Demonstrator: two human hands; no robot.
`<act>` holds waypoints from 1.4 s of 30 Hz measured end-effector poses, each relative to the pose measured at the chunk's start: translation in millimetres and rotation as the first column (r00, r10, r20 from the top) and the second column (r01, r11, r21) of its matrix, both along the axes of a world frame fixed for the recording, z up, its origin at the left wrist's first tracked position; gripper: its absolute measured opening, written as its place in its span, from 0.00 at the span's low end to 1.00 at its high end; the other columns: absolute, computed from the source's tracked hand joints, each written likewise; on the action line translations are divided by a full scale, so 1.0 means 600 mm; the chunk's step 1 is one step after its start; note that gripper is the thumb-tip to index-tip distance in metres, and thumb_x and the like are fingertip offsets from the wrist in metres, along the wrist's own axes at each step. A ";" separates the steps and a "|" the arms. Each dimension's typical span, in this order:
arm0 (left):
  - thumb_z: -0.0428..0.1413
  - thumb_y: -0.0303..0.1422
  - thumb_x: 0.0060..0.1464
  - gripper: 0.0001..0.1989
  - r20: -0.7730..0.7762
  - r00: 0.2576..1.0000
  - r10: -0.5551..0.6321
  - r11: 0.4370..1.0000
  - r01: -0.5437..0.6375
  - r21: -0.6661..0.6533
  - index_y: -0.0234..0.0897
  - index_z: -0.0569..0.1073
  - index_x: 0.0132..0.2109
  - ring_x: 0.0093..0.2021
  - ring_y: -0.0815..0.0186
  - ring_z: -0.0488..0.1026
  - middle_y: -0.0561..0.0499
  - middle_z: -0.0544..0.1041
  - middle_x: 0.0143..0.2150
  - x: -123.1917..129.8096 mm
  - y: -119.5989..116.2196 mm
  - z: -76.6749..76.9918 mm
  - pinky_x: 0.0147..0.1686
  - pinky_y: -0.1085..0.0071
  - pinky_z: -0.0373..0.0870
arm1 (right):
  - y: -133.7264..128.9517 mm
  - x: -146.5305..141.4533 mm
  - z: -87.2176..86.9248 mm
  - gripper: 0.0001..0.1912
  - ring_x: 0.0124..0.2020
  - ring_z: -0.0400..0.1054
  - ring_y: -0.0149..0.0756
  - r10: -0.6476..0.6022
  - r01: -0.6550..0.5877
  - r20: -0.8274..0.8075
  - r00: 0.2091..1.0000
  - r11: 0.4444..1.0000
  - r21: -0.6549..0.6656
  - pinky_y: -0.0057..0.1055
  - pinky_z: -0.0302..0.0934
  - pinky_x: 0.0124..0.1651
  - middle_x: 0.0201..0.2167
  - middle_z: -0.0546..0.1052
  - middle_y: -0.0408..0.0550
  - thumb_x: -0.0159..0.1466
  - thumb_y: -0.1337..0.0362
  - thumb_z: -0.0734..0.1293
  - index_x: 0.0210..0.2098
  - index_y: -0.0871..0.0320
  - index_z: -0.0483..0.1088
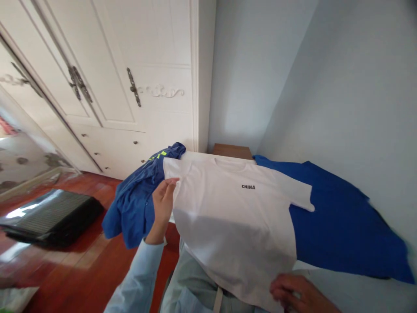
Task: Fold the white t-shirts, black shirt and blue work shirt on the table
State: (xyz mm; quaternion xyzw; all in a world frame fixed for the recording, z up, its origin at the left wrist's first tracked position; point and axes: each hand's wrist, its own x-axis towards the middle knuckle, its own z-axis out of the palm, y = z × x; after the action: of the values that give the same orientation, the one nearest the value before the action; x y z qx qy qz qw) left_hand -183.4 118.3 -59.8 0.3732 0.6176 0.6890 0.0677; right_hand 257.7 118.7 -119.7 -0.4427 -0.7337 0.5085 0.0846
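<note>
A white T-shirt (228, 221) with "CHINA" in black letters lies spread out in front of me, neckline at the far side and hem draping toward my lap. My left hand (163, 201) pinches its left edge just below the sleeve. At the lower right corner of the hem is my right hand (298, 292), somewhat blurred, its fingers curled on the fabric. To the right of the shirt a plain blue garment (339, 217) is laid out, partly covered by the white sleeve. A crumpled blue garment (138, 200) with yellow-green marks hangs at the left.
A white wardrobe (156, 48) with dark handles stands ahead on the left, and a grey-blue wall (352, 108) closes off the right. Behind the shirt sits a brown box (232, 151). On the red wood floor (84, 261) lies a black plastic-wrapped package (52, 217).
</note>
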 end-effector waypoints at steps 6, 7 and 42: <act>0.48 0.50 0.60 0.19 0.079 0.971 0.227 0.957 -0.208 -0.202 0.42 0.74 0.41 0.43 0.57 0.75 0.46 0.76 0.40 0.060 -0.115 -0.156 0.47 0.60 0.73 | 0.181 -0.214 0.142 0.25 0.49 0.72 0.44 0.202 -0.090 -0.206 0.958 0.889 0.450 0.38 0.66 0.55 0.53 0.76 0.52 0.63 0.44 0.66 0.51 0.53 0.76; 0.48 0.51 0.60 0.19 0.061 0.980 0.189 0.959 -0.171 -0.224 0.44 0.74 0.41 0.44 0.55 0.75 0.46 0.76 0.41 0.059 -0.124 -0.182 0.48 0.59 0.73 | 0.216 -0.253 0.146 0.29 0.55 0.69 0.44 0.192 -0.075 -0.178 0.965 0.853 0.517 0.39 0.64 0.60 0.58 0.73 0.53 0.65 0.43 0.63 0.56 0.54 0.72; 0.66 0.55 0.42 0.27 0.680 0.468 -0.565 0.324 0.883 -0.339 0.33 0.72 0.26 0.25 0.71 0.61 0.53 0.67 0.23 -0.009 -0.275 -0.273 0.27 0.73 0.58 | 0.493 -0.453 0.044 0.32 0.74 0.41 0.45 -0.086 -0.352 0.541 0.837 0.673 0.651 0.54 0.43 0.72 0.73 0.49 0.57 0.73 0.49 0.46 0.69 0.59 0.54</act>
State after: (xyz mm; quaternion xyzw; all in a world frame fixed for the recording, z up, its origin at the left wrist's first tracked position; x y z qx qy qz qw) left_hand -189.0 -46.8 -223.7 0.3978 0.5363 0.3747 0.6432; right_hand -13.9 414.6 -93.2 -0.4366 -0.8989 0.0364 0.0090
